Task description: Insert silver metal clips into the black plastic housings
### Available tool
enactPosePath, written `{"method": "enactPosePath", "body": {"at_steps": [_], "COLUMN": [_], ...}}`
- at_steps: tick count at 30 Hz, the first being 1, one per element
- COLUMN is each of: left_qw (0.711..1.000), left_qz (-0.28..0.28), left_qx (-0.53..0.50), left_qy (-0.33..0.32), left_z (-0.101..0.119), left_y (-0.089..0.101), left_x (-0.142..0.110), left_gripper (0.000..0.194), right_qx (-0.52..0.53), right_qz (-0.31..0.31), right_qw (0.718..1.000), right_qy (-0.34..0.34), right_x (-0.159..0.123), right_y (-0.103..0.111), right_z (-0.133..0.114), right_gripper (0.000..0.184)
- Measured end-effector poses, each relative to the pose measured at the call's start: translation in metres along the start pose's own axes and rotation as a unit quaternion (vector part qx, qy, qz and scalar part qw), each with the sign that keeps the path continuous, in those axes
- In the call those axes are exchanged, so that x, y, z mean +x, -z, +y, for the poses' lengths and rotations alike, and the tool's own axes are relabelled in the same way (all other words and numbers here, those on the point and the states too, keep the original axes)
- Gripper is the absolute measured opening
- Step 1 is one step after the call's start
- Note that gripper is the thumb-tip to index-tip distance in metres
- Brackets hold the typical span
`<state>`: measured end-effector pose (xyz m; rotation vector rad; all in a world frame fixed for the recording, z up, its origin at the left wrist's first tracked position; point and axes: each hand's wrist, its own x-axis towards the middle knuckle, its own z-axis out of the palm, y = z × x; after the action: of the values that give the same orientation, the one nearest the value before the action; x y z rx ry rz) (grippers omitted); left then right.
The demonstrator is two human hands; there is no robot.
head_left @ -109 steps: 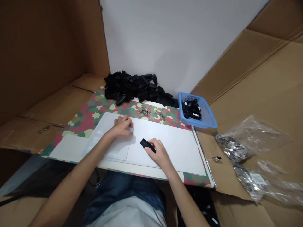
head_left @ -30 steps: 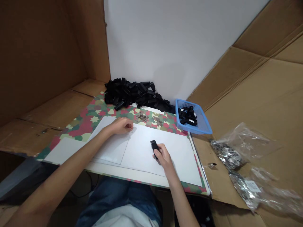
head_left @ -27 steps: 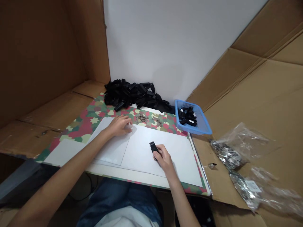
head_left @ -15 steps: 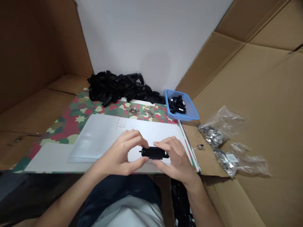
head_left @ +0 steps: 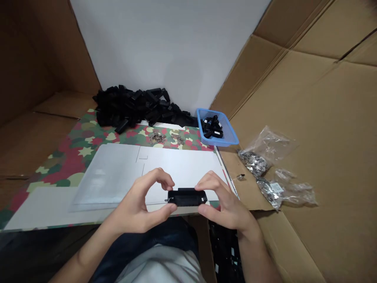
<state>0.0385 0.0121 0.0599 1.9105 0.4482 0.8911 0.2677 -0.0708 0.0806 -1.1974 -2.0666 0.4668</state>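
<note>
A black rectangular plastic housing (head_left: pixel 186 198) with a small metal pin at its left end is held up level in front of me, over the front edge of the white board (head_left: pixel 179 169). My left hand (head_left: pixel 141 200) pinches its left end between thumb and fingers. My right hand (head_left: pixel 220 198) grips its right end in the same way. Both hands hide its ends. A translucent plastic sheet (head_left: pixel 108 177) lies on the board to the left of my hands.
A heap of black housings (head_left: pixel 129 106) lies behind a camouflage mat (head_left: pixel 73 165). Small metal parts (head_left: pixel 157 137) sit on the mat. A blue basket (head_left: pixel 216 127) holds black housings. Bags of metal pieces (head_left: pixel 253 163) rest on cardboard (head_left: pixel 309 118) to the right.
My left hand has left the sheet and joined my right on the black housing. Both hands have lifted it toward me, and the view has tilted down and shifted.
</note>
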Motion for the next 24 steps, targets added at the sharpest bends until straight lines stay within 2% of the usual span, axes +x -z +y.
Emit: {"method": "enactPosePath", "body": {"at_steps": [4, 7, 9, 12, 15, 18, 24], "left_qw": [0.998, 0.993, 0.992, 0.993, 0.996, 0.997, 0.998], "left_qz": [0.015, 0.036, 0.027, 0.023, 0.055, 0.060, 0.052], "left_qx": [-0.060, -0.095, -0.104, -0.092, -0.066, -0.042, -0.016], "left_qy": [0.034, 0.060, 0.069, 0.064, 0.038, 0.020, 0.017], "left_z": [-0.008, -0.015, -0.018, -0.020, -0.016, -0.012, -0.009], "left_y": [-0.001, -0.003, -0.004, -0.005, -0.006, -0.009, -0.021], "left_x": [-0.002, -0.004, -0.005, -0.006, -0.006, -0.004, 0.008], "left_gripper": [0.028, 0.031, 0.034, 0.034, 0.031, 0.031, 0.036], "right_qx": [0.009, 0.035, 0.047, 0.054, 0.077, 0.100, 0.154], "right_qz": [-0.041, -0.033, -0.020, -0.008, -0.006, 0.018, 0.110], "right_qw": [0.999, 0.998, 0.997, 0.998, 0.997, 0.994, 0.982], "right_qy": [-0.010, -0.039, -0.055, -0.044, -0.028, -0.036, -0.016], "right_x": [0.004, 0.008, 0.010, 0.012, 0.011, 0.008, 0.000], "right_y": [0.001, -0.002, -0.006, -0.010, -0.012, -0.012, -0.009], "right_z": [0.005, 0.008, 0.011, 0.016, 0.019, 0.020, 0.032], "right_gripper": [0.022, 0.016, 0.015, 0.019, 0.028, 0.032, 0.038]}}
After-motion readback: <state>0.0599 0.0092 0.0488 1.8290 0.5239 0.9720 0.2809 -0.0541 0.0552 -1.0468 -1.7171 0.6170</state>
